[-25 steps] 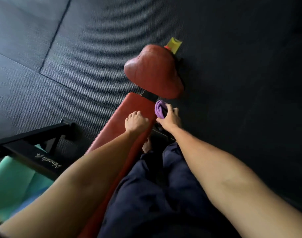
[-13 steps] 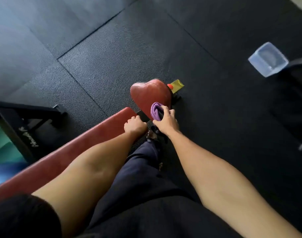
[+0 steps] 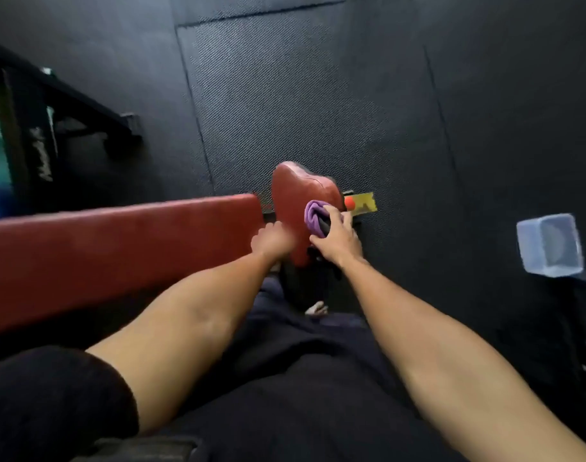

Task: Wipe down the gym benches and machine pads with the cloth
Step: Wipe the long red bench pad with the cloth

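Shifted from back pad (image 3: 118, 248) up onto seat pad (image 3: 295, 191): cloth (image 3: 313, 216), bunched in curled fingers of right hand (image 3: 336, 240). Left hand (image 3: 271, 236) resting loosely at pad's edge, holding nothing. Seat wipe probably starting.
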Motion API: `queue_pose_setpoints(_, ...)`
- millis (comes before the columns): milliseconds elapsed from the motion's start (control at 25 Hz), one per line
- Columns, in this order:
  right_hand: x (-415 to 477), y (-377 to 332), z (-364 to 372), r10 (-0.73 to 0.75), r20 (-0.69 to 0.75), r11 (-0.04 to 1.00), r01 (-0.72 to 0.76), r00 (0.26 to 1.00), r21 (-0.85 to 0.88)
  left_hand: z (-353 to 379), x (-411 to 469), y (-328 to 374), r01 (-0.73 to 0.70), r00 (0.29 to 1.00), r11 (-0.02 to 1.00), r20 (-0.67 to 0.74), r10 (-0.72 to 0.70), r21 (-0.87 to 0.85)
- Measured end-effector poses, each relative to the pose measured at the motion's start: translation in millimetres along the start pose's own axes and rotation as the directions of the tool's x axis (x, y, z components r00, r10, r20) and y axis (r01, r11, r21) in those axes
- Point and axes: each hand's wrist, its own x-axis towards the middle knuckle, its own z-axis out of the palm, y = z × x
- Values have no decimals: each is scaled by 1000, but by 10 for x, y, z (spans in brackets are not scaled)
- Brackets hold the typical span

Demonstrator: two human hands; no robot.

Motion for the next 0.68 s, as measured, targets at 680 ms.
queue_pose_setpoints(680, 1201, 492, -943, -566, 367, 693, 667, 738, -272, 857, -156, 1302, 435, 837, 615, 43, -546, -658)
